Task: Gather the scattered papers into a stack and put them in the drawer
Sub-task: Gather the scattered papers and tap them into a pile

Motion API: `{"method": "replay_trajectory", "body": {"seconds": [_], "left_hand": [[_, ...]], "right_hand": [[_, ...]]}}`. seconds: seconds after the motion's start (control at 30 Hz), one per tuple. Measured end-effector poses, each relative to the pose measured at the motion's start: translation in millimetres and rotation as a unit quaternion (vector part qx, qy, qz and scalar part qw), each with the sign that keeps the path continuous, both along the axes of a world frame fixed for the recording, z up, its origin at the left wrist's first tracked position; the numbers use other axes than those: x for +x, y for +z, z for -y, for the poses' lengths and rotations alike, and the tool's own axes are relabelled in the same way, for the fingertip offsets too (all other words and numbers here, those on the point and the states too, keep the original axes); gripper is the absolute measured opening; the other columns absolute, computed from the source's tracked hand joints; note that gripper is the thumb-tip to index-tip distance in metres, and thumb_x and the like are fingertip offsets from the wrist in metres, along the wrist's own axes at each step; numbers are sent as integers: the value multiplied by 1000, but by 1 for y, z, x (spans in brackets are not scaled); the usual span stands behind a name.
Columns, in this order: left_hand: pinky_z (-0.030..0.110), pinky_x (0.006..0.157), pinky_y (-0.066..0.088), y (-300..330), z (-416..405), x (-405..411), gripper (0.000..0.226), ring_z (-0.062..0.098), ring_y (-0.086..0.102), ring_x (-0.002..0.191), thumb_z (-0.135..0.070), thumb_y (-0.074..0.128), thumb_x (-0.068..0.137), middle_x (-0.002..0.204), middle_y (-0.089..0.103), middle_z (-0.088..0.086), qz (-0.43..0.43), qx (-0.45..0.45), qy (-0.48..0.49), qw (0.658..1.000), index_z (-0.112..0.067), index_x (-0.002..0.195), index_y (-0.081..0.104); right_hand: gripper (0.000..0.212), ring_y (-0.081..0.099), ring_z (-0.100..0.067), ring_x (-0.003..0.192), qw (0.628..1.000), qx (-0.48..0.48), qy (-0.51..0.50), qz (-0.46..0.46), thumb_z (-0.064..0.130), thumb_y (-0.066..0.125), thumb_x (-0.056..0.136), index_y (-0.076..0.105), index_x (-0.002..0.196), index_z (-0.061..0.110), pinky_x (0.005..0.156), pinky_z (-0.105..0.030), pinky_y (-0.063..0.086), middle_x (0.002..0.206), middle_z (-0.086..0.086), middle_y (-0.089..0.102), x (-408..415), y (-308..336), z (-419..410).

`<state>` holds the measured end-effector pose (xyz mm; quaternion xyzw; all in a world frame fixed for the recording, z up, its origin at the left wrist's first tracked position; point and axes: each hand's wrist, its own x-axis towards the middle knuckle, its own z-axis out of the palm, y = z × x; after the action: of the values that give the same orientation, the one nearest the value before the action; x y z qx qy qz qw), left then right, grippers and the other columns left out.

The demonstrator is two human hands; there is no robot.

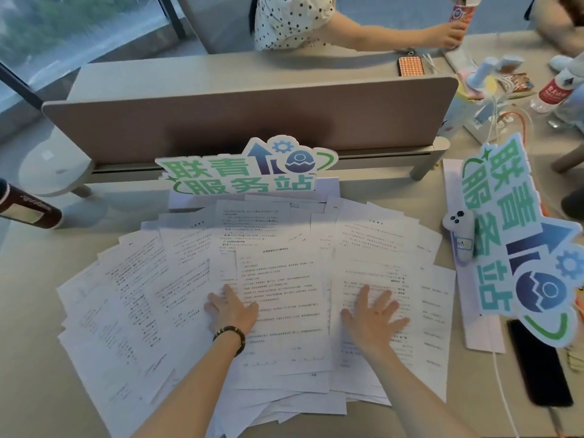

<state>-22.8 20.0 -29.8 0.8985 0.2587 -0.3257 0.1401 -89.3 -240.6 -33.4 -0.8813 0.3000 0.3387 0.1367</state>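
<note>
Papers [177,295] fan across the desk [38,374], overhanging its near edge; our left hand [230,311] and right hand [373,317] press flat, fingers spread, grasping nothing, so sweeping inward may push loose sheets off

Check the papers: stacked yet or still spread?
Still spread. The papers fan out overlapping across the desk, edges askew. The left hand and right hand lie flat on them, fingers straight.
</note>
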Motion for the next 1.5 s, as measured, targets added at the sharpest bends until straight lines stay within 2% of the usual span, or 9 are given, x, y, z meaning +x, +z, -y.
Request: {"method": "replay_trajectory", "body": {"seconds": [0.1,0.23,0.3,0.5,0.83,1.0,1.2,1.33,1.5], "left_hand": [[55,113,27,-5,7,-7,87,33,-11,149,-46,49,92,161,-15,14,7,-2,-22,1000,-20,155,-4],[48,118,22,1,16,-8,80,31,-8,150,-33,52,93,162,-9,14,55,-44,-23,997,-14,155,5],[44,118,20,3,12,-7,80,32,-9,150,-30,53,94,162,-8,16,73,-44,4,996,-12,155,6],[59,112,22,2,-5,-6,88,33,-6,149,-51,54,88,162,-9,16,5,3,72,997,-19,154,4],[45,118,26,6,21,-16,73,29,19,148,-31,53,93,162,16,10,110,-84,39,990,-13,154,16],[46,119,20,10,6,-9,84,31,7,150,-39,56,93,163,-1,16,76,-60,123,988,-13,155,6],[47,109,35,9,2,-5,72,34,31,135,-32,56,90,152,30,16,93,-78,90,989,-12,151,23],[48,112,33,11,4,-3,68,33,28,137,-26,57,91,152,31,16,135,-115,125,976,-11,150,27],[43,107,39,11,-1,-6,68,34,39,129,-27,59,89,144,37,18,113,-109,131,979,-10,148,29]], "right_hand": [[75,-7,-49,147,999,-1,45,14,57,29,97,-3,157,26,113,-69,-1,161,-24,-16,-2,0,-12],[61,21,-38,144,994,6,25,106,49,41,96,26,151,26,116,-56,16,162,-15,14,1,10,-11],[65,18,-38,145,993,-9,-20,113,49,43,96,23,153,25,117,-54,15,161,-18,10,0,9,-2],[84,-8,-38,150,995,-11,-92,34,60,35,95,-5,157,22,116,-63,-1,162,-22,-12,-6,-4,18],[80,26,-35,140,981,15,-154,117,54,52,92,13,155,22,112,-51,24,157,-14,23,4,10,10],[83,36,-34,135,973,47,-190,126,49,60,89,17,154,21,108,-51,29,150,-13,30,5,6,19],[71,44,-35,127,976,71,-181,99,50,57,90,32,149,18,102,-49,35,137,-10,50,11,0,13],[58,40,-34,121,981,42,-154,113,48,55,91,41,140,21,101,-46,37,132,-12,41,9,0,3],[74,24,-39,138,980,20,-166,108,48,54,93,20,153,22,110,-51,27,155,-18,19,5,1,-4]]}}
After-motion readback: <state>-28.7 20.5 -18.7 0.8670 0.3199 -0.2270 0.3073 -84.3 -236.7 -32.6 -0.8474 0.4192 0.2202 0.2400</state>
